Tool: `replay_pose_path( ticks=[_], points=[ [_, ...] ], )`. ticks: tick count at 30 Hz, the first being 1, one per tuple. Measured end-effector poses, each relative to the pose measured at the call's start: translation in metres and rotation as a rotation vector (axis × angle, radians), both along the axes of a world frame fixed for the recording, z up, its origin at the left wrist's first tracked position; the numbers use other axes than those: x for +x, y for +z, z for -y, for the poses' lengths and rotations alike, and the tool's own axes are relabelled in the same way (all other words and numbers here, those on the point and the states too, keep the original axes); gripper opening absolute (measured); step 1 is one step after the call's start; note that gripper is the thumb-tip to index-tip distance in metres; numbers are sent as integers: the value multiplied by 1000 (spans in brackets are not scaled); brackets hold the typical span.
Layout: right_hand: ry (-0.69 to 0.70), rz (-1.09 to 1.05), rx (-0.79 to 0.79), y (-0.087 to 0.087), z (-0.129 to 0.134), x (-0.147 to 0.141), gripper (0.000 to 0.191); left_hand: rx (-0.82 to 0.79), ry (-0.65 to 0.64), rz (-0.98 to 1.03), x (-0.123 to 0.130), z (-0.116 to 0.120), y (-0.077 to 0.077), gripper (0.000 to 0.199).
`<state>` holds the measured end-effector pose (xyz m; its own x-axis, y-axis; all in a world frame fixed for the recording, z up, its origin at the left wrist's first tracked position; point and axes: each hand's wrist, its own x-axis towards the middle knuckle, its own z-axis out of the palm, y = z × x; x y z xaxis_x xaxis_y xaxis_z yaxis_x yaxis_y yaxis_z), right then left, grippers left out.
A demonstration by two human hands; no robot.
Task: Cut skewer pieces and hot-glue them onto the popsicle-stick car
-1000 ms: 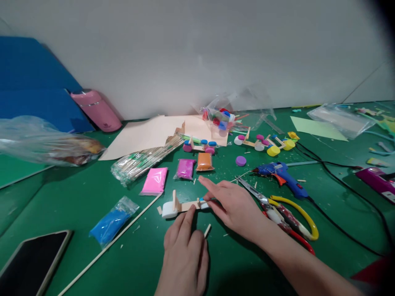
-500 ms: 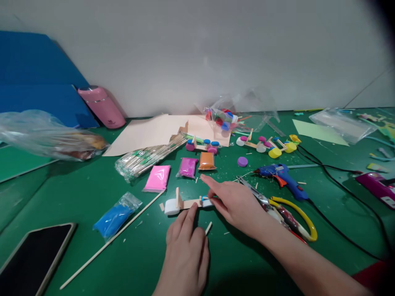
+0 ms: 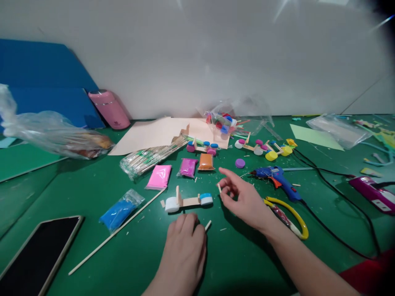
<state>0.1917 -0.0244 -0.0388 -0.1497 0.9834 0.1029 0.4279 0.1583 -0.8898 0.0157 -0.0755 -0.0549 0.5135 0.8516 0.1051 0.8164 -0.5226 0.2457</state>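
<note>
In front of my hands stands a small wooden-stick car [image 3: 189, 201]. It has white round wheels at its left end, a blue-and-white wheel pair at its right, and a short upright stick. My left hand [image 3: 185, 246] rests palm down just nearer than the car, fingers curled and apart from it. A pale stick end [image 3: 208, 225] pokes out beside that hand; whether the fingers grip it is hidden. Right of the car, my right hand [image 3: 242, 201] is raised, pinching a short pale wooden stick piece [image 3: 219, 188], its index finger stretched out.
Beyond lie clay packets in pink [image 3: 159, 176], purple [image 3: 187, 167], orange [image 3: 206, 162] and blue [image 3: 121, 210]. A blue glue gun [image 3: 277, 176] with its cord and yellow-handled pliers [image 3: 300, 218] lie right. Left are a long stick [image 3: 117, 231] and a phone [image 3: 40, 255]. Finished cars [image 3: 202, 146] stand behind.
My left hand has drawn back off the car and curled its fingers. My right hand has moved right, away from the car's right end, uncovering the blue-and-white wheels. The view has shifted slightly.
</note>
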Motion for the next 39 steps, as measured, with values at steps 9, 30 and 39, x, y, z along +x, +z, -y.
replay_pose_path(
  ticks=[9,30,39],
  points=[
    [-76,-478,-303,-2,31,7,33,-30,-7,142,8,-4,5,21],
    [-137,708,-23,-20,94,102,52,-1238,135,1307,26,-7,13,23],
    [-310,728,-284,-17,89,111,39,-1272,129,1412,24,-6,8,19]
  ],
)
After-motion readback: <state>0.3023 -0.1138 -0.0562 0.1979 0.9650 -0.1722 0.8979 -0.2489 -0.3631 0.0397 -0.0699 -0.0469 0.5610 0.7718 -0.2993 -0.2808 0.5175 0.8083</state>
